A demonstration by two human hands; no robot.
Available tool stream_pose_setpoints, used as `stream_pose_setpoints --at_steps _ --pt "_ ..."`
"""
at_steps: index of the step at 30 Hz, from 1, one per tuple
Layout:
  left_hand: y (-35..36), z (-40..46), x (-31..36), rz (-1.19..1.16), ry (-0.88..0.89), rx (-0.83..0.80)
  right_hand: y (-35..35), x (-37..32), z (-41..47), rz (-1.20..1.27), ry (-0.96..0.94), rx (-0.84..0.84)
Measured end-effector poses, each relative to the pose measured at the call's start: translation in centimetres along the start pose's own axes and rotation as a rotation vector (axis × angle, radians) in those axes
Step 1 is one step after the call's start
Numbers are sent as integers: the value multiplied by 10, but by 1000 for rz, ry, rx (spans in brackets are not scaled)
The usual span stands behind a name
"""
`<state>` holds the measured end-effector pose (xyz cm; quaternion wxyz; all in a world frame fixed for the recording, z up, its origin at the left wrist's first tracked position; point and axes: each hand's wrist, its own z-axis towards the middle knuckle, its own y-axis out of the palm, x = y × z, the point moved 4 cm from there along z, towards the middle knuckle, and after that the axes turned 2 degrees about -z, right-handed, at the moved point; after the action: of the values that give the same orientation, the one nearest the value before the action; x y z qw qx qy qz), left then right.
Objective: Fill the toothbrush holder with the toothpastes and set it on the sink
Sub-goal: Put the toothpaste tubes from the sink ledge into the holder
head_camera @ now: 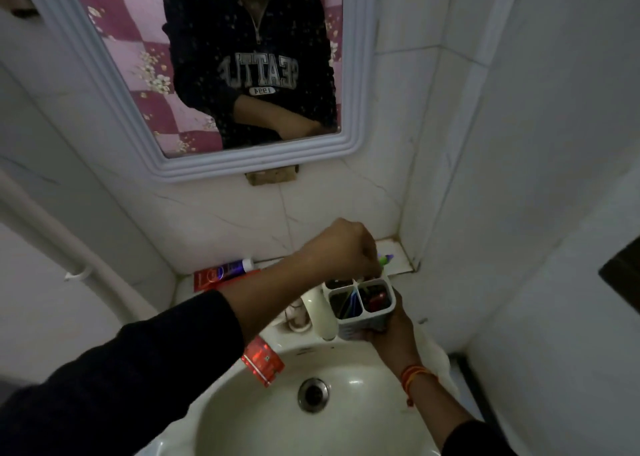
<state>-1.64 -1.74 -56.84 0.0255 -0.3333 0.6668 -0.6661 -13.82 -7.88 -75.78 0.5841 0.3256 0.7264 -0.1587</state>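
A white toothbrush holder (360, 326) with several compartments hovers just above the sink's back rim, right of the faucet. My right hand (396, 331) grips it from below and behind. Dark items, a red one and thin brush handles stand inside it. My left hand (343, 248) reaches over the holder's back compartment, fingers pinched on a small green and purple item (386, 259); most of that item is hidden. One red toothpaste tube (221, 275) lies on the tiled ledge behind the sink. Another red toothpaste tube (263, 362) lies on the sink's left rim under my left forearm.
The white sink (277, 428) has a metal drain (313, 394) and a white faucet (320, 313) at the back. A framed mirror (104, 85) hangs above the tiled ledge (398, 261). Walls close in on the left and right.
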Motion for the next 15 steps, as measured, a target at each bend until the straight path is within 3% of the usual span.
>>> stream_pose_setpoints --at_steps 3,5,9,13,15 --pt "-15 -5 -46 -128 -89 135 4 -4 -5 15 -1 1" --pt "-14 -7 -85 -74 -186 179 6 -7 -6 -18 -31 -26" --pt "16 -15 -175 142 -444 -12 3 -1 0 -27 56 -21" --pt "48 -27 -212 228 -529 -121 1 4 3 -94 30 -6" --pt "61 -31 -217 248 -529 -107 2 5 4 -4 34 -16"
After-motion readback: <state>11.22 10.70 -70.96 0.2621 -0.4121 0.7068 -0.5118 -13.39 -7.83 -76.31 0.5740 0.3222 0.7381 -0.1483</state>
